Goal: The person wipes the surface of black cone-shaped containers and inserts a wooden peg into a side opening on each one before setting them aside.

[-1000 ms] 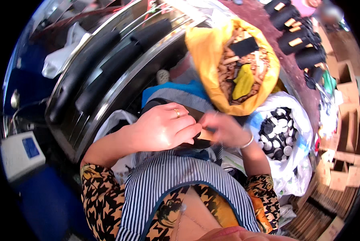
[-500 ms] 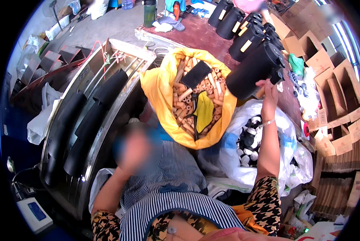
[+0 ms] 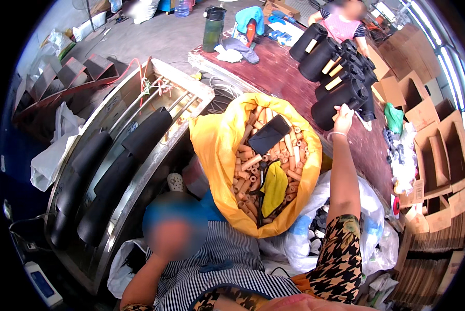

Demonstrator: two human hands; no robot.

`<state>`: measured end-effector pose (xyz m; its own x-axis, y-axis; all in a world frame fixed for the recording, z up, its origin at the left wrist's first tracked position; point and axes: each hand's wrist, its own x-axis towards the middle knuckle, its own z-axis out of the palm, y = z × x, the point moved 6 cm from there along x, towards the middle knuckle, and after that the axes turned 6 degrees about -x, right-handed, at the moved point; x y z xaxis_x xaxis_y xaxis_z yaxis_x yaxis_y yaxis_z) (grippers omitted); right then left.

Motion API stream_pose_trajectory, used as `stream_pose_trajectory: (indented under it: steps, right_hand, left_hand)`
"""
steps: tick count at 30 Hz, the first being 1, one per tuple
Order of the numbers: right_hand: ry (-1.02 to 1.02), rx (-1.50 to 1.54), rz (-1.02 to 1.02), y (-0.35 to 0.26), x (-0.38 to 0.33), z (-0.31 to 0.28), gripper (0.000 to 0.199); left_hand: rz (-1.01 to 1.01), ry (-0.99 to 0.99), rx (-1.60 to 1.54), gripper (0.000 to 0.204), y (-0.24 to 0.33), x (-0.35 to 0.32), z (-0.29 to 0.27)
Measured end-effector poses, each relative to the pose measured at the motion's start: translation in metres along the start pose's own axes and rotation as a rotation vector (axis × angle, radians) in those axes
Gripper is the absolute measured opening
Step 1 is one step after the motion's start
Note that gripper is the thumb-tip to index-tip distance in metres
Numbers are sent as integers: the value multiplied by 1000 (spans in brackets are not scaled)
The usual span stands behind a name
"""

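Note:
My right hand (image 3: 342, 120) reaches out over the red-brown table, its fingers closed at the handle side of a black jug (image 3: 327, 111). The jug stands at the near end of a group of similar black jugs (image 3: 318, 61) with tan handles. My left hand (image 3: 172, 237) is by my lap, and a blur hides its fingers and whatever may be in them. Between my arms sits a yellow sack (image 3: 211, 155) full of tan tube-shaped handles (image 3: 253, 161). On top of these lie a dark phone (image 3: 269, 135) and a yellow-green cloth piece (image 3: 275, 191).
To the left, a slanted wooden rack (image 3: 134, 171) with metal rods holds black cylinders (image 3: 110, 194). A clear plastic bag (image 3: 370, 217) with black-and-white parts lies at right. Cardboard boxes (image 3: 437, 155) line the far right. A bottle (image 3: 213, 30) stands on the table; another person (image 3: 341, 26) is behind it.
My right hand has moved farther away with the black jug, which has gone from being held tilted above the sack's edge to standing beside the other jugs. My view has shifted too.

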<state>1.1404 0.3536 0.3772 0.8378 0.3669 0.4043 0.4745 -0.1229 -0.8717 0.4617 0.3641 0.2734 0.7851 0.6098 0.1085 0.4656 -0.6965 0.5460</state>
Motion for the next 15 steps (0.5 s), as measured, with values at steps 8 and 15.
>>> stream_pose_trajectory:
  steps: [8,15]
  right_hand:
    - [-169,-645,-1,26,-10,47,61]
    - [-418,-618,-492,-75,-165,101,62]
  left_hand:
    - [-18,4,-33,16,1,2,-1]
    - [70,129,-24,15,-4,-15,3]
